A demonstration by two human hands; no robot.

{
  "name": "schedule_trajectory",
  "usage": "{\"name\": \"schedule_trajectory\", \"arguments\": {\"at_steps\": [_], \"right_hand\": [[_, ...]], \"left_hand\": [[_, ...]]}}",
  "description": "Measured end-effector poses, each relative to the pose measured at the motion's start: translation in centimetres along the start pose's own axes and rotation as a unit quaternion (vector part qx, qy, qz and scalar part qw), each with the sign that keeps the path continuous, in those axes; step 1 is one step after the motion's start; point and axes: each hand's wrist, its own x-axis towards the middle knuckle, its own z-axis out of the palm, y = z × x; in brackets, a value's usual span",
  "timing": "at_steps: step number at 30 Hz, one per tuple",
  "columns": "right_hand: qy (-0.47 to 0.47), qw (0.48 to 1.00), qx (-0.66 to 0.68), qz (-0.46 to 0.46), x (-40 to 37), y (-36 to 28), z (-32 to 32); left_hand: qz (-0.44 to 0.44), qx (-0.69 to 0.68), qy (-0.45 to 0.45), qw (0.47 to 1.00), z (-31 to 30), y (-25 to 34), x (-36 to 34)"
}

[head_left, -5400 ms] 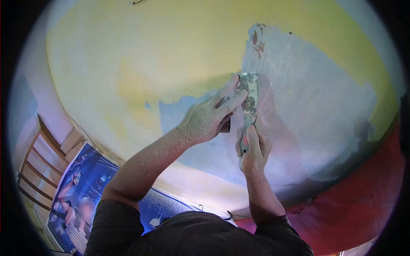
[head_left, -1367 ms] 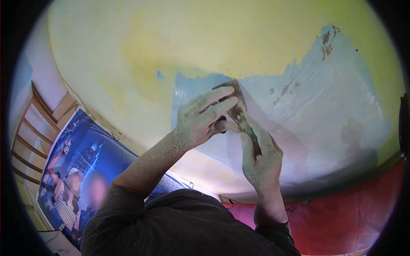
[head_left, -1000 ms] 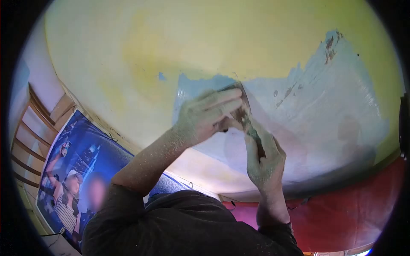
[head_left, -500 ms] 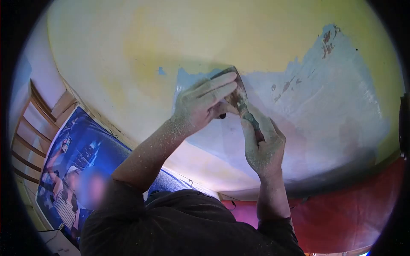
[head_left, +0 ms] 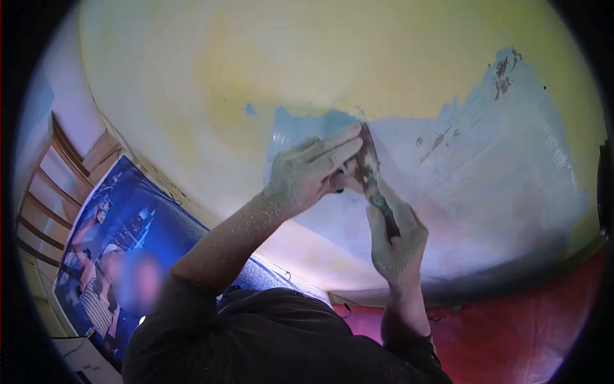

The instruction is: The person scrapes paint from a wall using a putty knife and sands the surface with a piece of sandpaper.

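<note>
A wooden rack and a blue poster line the wall at left as a person works overhead on a ceiling coated in yellow paint. The left hand lays its fingers straight and close together, flat on the blade of a scraper set at the edge of the yellow; the right hand has its fingers wrapped round the handle. To the right, a broad blue patch is already bare above a red wall. Roughly half the visible ceiling appears left to strip.
</note>
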Motion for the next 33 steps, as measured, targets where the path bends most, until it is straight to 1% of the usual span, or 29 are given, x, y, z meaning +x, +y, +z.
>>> {"name": "schedule_trajectory", "arguments": {"at_steps": [2,3,4,7,8,11,12,15,16,18,20,22,26,29,30,31,33], "right_hand": [[0.009,1.000,0.024,-0.003,-1.1,0.8,0.0],[-0.004,1.000,0.008,0.006,-0.5,0.6,0.0],[-0.016,1.000,-0.009,0.022,0.4,-0.1,-0.2],[-0.041,0.997,-0.029,0.062,1.2,-1.9,-1.0],[-0.049,0.996,-0.031,0.073,1.3,-2.3,-1.0],[0.010,1.000,-0.010,0.000,-1.0,-0.7,-0.8],[0.017,1.000,0.009,0.025,-0.9,-0.9,-0.5],[0.000,1.000,-0.023,0.019,1.1,-1.3,-0.3],[-0.005,0.999,-0.020,0.029,1.0,-1.5,-0.4],[-0.013,0.999,-0.014,0.045,1.0,-1.8,-0.4],[0.002,0.999,0.011,0.046,-0.6,-1.4,-0.5],[0.017,0.999,0.037,0.029,-0.7,-0.6,-0.1],[-0.002,0.999,0.012,0.053,0.4,-1.4,-0.3],[-0.008,0.998,-0.007,0.058,-0.6,-1.5,-0.4],[-0.006,0.998,-0.018,0.058,-1.2,-1.5,-0.6],[-0.005,0.998,-0.029,0.056,-1.3,-1.5,-0.6],[0.011,0.999,-0.040,0.001,-0.1,-1.2,-0.1]], "left_hand": [[0.007,0.000,0.009,1.000,0.6,-0.2,-0.2],[0.006,-0.002,0.007,1.000,0.8,-0.1,-0.6],[-0.020,-0.005,0.003,1.000,0.8,-0.4,-0.5],[0.013,-0.019,0.052,0.998,0.8,-1.4,0.3],[-0.002,-0.004,0.019,1.000,0.4,-1.2,0.2],[0.008,0.013,-0.056,0.998,0.2,0.3,0.0],[0.035,-0.010,-0.012,0.999,0.9,0.0,0.2],[-0.011,0.009,0.005,1.000,0.6,-0.7,0.5],[0.028,-0.015,0.039,0.999,1.0,-1.8,0.7],[0.029,-0.009,0.016,0.999,0.6,-1.7,0.5],[0.031,0.008,-0.018,0.999,0.4,-1.1,-0.2],[0.049,0.019,0.006,0.999,1.2,-1.7,-0.5],[0.050,-0.001,0.042,0.998,1.9,-2.5,-0.2],[0.011,-0.015,-0.024,1.000,1.1,-1.4,-0.8],[0.035,-0.017,-0.007,0.999,1.6,-1.4,-1.0],[0.037,-0.010,0.001,0.999,1.8,-1.8,-1.0],[0.041,0.003,0.011,0.999,2.2,-1.7,-1.2]]}}
